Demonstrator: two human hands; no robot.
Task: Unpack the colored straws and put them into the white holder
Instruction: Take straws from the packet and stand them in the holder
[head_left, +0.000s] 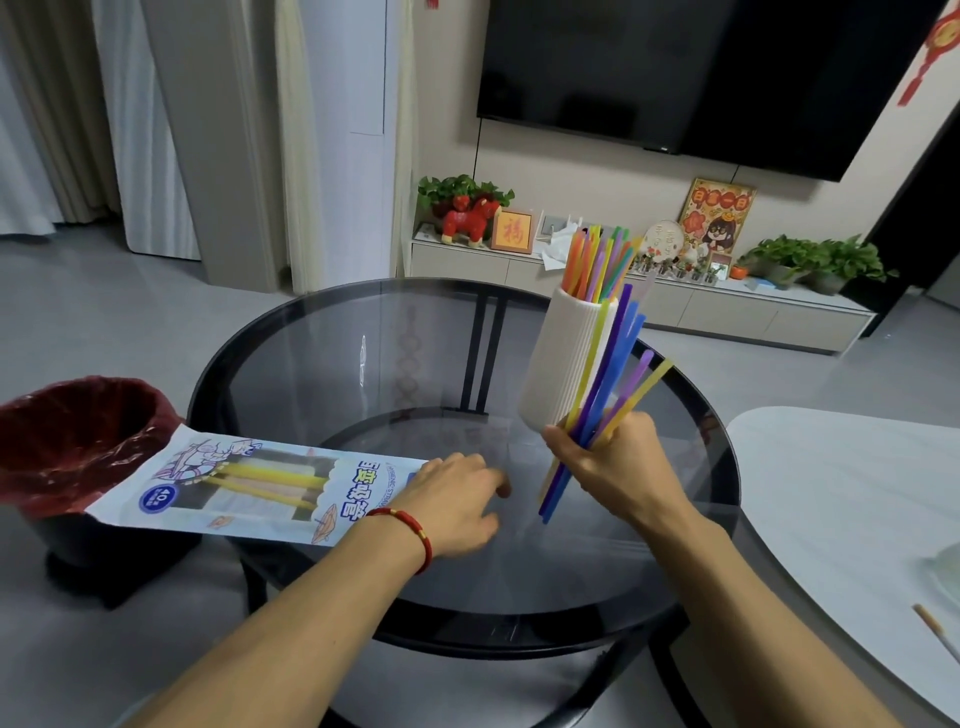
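Note:
A ribbed white holder (558, 358) stands on the round glass table (322, 358), with several colored straws (600, 260) sticking out of its top. My right hand (610, 462) grips a bundle of several blue, purple and yellow straws (608, 374) in front of the holder's right side, slanted up to the right. My left hand (452, 499) rests on the open end of the flat straw package (249, 483), which lies on the table's left edge with a few yellow straws showing through its window.
A bin lined with a red bag (72, 441) stands on the floor left of the table. A white table (857, 499) with a stick on it sits at the right. Behind are a TV and a low cabinet with plants and ornaments.

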